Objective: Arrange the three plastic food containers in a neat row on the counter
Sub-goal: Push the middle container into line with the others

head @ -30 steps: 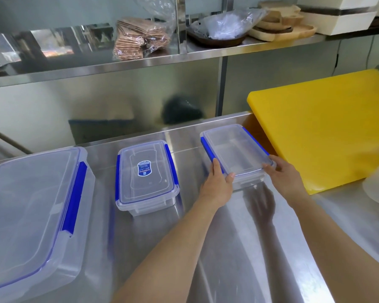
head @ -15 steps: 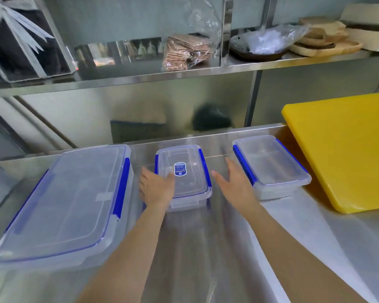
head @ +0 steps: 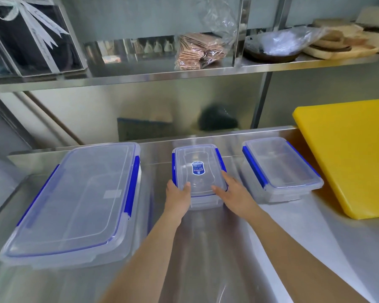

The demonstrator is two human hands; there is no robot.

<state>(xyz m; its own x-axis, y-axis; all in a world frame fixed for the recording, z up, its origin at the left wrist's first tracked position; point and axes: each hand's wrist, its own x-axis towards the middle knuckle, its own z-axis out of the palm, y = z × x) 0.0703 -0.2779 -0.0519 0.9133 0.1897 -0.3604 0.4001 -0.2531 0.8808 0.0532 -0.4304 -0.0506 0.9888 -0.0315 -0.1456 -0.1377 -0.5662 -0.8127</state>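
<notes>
Three lidded containers on the counter: we clasp the middle container, left hand and right hand, fingers clamped on its near corners.

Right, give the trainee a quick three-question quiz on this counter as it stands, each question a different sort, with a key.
1. True or false: the middle container carries a blue label on its lid.
2. Multiple choice: what lies to the right of the right container? A) a yellow cutting board B) a metal pot C) a folded towel
3. Short answer: which container do the left hand and right hand grip?

Key
1. True.
2. A, the yellow cutting board.
3. The middle container, one hand at each near corner; the large container lies untouched on the counter.
</notes>
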